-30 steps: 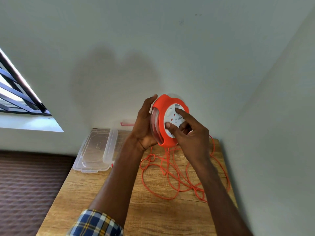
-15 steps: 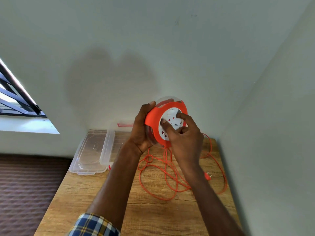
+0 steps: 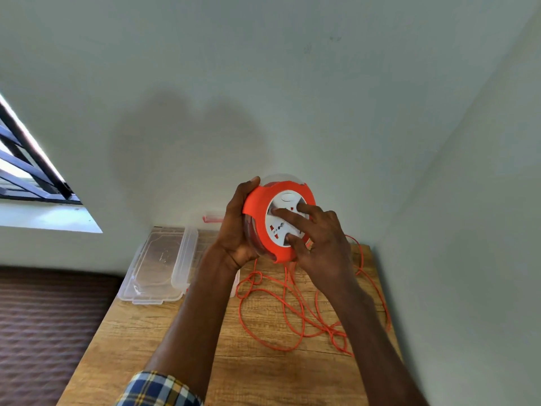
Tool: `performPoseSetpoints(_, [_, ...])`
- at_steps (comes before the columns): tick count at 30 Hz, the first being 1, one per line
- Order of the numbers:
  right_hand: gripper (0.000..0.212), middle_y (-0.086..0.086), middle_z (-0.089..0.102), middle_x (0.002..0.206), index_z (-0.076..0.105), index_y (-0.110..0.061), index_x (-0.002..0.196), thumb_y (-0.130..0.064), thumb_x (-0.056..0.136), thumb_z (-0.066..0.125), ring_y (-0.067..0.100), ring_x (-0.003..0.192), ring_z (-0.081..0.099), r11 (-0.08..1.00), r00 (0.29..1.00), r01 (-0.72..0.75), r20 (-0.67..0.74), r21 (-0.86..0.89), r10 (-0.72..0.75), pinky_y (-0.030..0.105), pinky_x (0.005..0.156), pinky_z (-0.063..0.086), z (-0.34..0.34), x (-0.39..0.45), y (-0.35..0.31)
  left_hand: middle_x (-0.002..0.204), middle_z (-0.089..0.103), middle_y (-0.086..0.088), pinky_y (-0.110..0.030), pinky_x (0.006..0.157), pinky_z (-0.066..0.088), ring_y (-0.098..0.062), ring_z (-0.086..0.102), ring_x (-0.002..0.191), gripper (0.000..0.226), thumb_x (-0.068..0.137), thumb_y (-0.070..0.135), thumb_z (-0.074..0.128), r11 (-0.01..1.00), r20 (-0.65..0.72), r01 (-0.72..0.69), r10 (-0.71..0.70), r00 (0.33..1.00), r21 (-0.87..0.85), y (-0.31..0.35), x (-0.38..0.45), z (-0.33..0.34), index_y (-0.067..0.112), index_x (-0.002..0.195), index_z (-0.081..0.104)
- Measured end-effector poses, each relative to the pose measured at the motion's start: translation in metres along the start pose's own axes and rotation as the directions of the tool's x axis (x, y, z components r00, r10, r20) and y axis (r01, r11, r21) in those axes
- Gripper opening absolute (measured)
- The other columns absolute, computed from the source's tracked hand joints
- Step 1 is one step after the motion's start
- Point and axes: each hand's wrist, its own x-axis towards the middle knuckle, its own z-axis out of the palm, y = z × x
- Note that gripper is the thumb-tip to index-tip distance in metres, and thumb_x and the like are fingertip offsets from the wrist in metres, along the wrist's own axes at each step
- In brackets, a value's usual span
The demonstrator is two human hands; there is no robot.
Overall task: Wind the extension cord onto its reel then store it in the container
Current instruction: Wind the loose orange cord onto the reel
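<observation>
Winding is under way, not complete. The orange cord reel (image 3: 278, 222) is held up at centre frame, above the wooden table (image 3: 181, 341). The left hand (image 3: 238, 227) clasps its back rim; the right hand (image 3: 320, 240) has fingertips (image 3: 275, 211) pressed on the white socket face. Most of the orange extension cord (image 3: 292, 312) lies in loose loops on the table at lower right. The clear container (image 3: 158, 268) sits open at centre left, nothing visible inside it. Storing remains. Cord already on the reel cannot be judged; the plug is not discernible.
</observation>
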Motion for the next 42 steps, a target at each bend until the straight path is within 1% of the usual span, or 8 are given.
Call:
performPoseSetpoints(5, [0.062,-0.022,0.071,0.077,0.06,-0.05,0.13,-0.078,0.075,0.066,-0.002,0.068,0.061,0.936,0.921,-0.335,-0.176,0.106,0.349,0.023,0.057,0.048,0.003,0.004,-0.022,0.13,0.068,-0.024,-0.049,0.097,0.058,-0.039,0.067,0.117,0.069,0.099,0.056,0.052,0.999,0.005,-0.017,0.017,1.0,0.032,-0.002,0.002,0.005,0.003,0.14,0.063])
performPoseSetpoints(8, [0.063,-0.018,0.067,0.061,0.062,-0.039,0.123,-0.084,0.078,0.057,-0.002,0.061,0.067,0.895,0.878,-0.408,-0.19,0.18,0.439,0.023,0.055,0.046,0.008,0.008,-0.027,0.131,0.069,-0.023,-0.05,0.093,0.06,-0.039,0.069,0.113,0.069,0.096,0.06,0.052,0.998,-0.018,-0.01,0.011,1.0,0.061,-0.006,0.002,0.007,0.008,0.137,0.068])
performPoseSetpoints(14, [0.033,-0.012,0.066,0.111,0.067,-0.038,0.128,-0.043,0.096,0.068,0.013,0.097,0.059,0.993,0.967,-0.121,-0.226,-0.015,0.115,0.014,0.065,0.037,0.0,-0.001,-0.012,0.125,0.072,-0.021,-0.046,0.087,0.062,-0.036,0.071,0.107,0.067,0.101,0.06,0.048,0.998,-0.03,0.005,-0.003,1.0,0.065,-0.003,0.005,0.005,0.007,0.139,0.066])
performPoseSetpoints(19, [0.055,-0.013,0.051,0.141,0.069,-0.044,0.128,-0.003,0.09,0.068,0.016,0.112,0.05,0.99,0.999,0.024,-0.025,0.14,-0.021,0.02,0.083,0.047,-0.003,-0.002,0.01,0.124,0.073,-0.019,-0.047,0.091,0.06,-0.036,0.071,0.106,0.068,0.098,0.063,0.049,0.998,-0.004,0.045,-0.045,0.999,0.043,0.0,0.004,-0.001,0.009,0.133,0.07])
performPoseSetpoints(25, [0.057,-0.01,0.06,0.14,0.066,-0.048,0.13,-0.013,0.086,0.073,0.018,0.112,0.05,0.997,1.0,0.015,-0.011,0.069,-0.014,0.026,0.08,0.052,0.001,-0.002,0.01,0.117,0.076,-0.018,-0.046,0.086,0.062,-0.034,0.074,0.1,0.063,0.097,0.062,0.053,0.995,-0.017,0.074,-0.073,0.997,0.063,0.001,0.003,-0.001,0.009,0.123,0.076])
performPoseSetpoints(30, [0.056,-0.024,0.071,0.092,0.06,-0.058,0.127,-0.066,0.073,0.072,0.0,0.08,0.061,0.956,0.953,-0.259,-0.123,0.139,0.276,0.012,0.065,0.044,-0.001,-0.004,-0.01,0.13,0.066,-0.026,-0.05,0.098,0.054,-0.041,0.065,0.115,0.07,0.099,0.056,0.055,0.994,-0.053,0.043,-0.037,0.998,0.104,0.0,0.004,0.006,0.0,0.142,0.061])
performPoseSetpoints(34, [0.062,-0.018,0.064,0.059,0.064,-0.042,0.117,-0.085,0.073,0.06,-0.004,0.058,0.062,0.896,0.88,-0.413,-0.181,0.161,0.438,0.017,0.051,0.035,0.004,0.004,-0.021,0.126,0.069,-0.024,-0.048,0.092,0.059,-0.038,0.069,0.108,0.066,0.098,0.055,0.056,0.993,-0.056,0.036,-0.03,0.998,0.108,-0.006,0.004,0.009,0.003,0.137,0.066])
performPoseSetpoints(42, [0.04,-0.009,0.058,0.126,0.064,-0.041,0.131,-0.033,0.093,0.073,0.012,0.108,0.058,0.986,0.994,-0.074,-0.073,0.152,0.086,0.027,0.075,0.055,-0.007,-0.002,-0.001,0.124,0.073,-0.019,-0.047,0.091,0.06,-0.035,0.071,0.108,0.064,0.1,0.06,0.051,0.997,0.001,0.057,-0.057,0.998,0.057,-0.001,0.005,0.003,0.008,0.132,0.07])
